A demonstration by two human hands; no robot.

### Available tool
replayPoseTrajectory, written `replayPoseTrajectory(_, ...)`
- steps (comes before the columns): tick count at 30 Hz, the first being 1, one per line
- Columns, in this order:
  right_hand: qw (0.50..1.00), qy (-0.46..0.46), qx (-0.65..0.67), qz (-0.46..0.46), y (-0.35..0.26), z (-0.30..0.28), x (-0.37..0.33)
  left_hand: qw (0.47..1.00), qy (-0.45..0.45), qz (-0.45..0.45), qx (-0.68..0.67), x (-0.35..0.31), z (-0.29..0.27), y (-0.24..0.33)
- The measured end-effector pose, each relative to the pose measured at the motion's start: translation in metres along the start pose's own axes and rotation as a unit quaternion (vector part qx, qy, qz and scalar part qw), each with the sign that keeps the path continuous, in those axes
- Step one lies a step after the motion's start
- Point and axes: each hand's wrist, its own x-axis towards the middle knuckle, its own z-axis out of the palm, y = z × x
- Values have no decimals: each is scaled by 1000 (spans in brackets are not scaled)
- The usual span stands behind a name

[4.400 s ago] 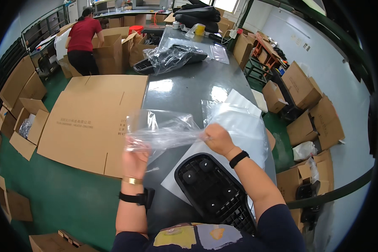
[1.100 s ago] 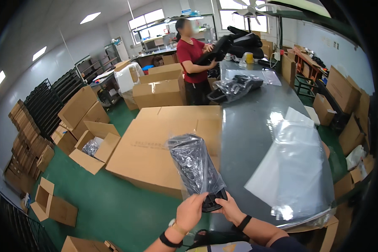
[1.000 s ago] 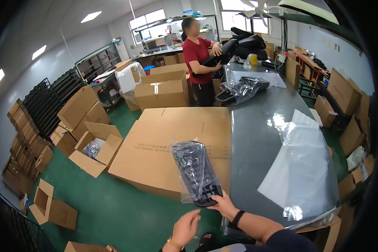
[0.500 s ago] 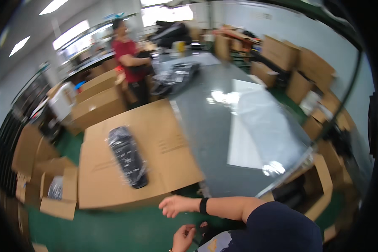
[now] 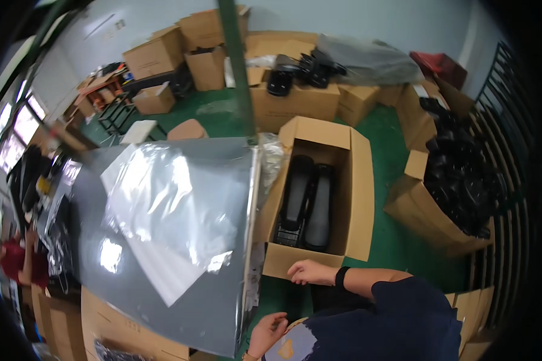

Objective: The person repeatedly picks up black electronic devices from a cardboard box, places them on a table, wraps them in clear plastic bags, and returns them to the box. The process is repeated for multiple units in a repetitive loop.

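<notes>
An open cardboard box (image 5: 358,198) stands on the green floor beside the grey table (image 5: 223,313). Two long black plastic parts (image 5: 307,204) lie side by side inside it. My right hand (image 5: 309,272), with a black wristband, hovers at the box's near rim, fingers loosely curled and holding nothing. My left hand (image 5: 268,333) hangs lower, by the table's corner, open and empty. Clear plastic bags (image 5: 168,204) lie spread over the table top.
A tilted carton full of black parts (image 5: 457,186) sits to the right, next to a dark metal rack (image 5: 512,150). More cartons (image 5: 295,99) are stacked behind a green post (image 5: 236,66). A person in red (image 5: 18,265) stands at the far left.
The bagged black part was laid on the cardboard sheet and both hands let go. My view has swung right, from that sheet to the open box by the table.
</notes>
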Motion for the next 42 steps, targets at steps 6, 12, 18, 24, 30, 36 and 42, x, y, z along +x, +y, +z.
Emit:
replayPoseTrajectory(6, 945, 110, 294, 92, 76, -143, 65, 868, 308, 125, 370, 130, -33, 69)
replayPoseTrajectory(12, 732, 338, 569, 160, 166, -264, 178, 700, 396, -6, 594, 232, -45, 81)
replayPoseTrajectory(18, 622, 424, 572, 326, 296, -286, 263, 665, 369, -105, 641, 253, -36, 72)
replayPoseTrajectory(24, 575, 418, 635, 302, 386, -268, 314, 623, 366, -239, 649, 222, -46, 46)
replayPoseTrajectory(30, 450, 466, 750, 136, 414, -255, 344, 646, 370, -143, 653, 231, -45, 45)
replayPoseTrajectory(36, 561, 429, 701, 95, 329, -250, 289, 513, 292, -385, 709, 236, -37, 66)
replayPoseTrajectory(42, 499, 424, 755, 0, 244, -296, 249, 677, 346, -162, 629, 246, -39, 68)
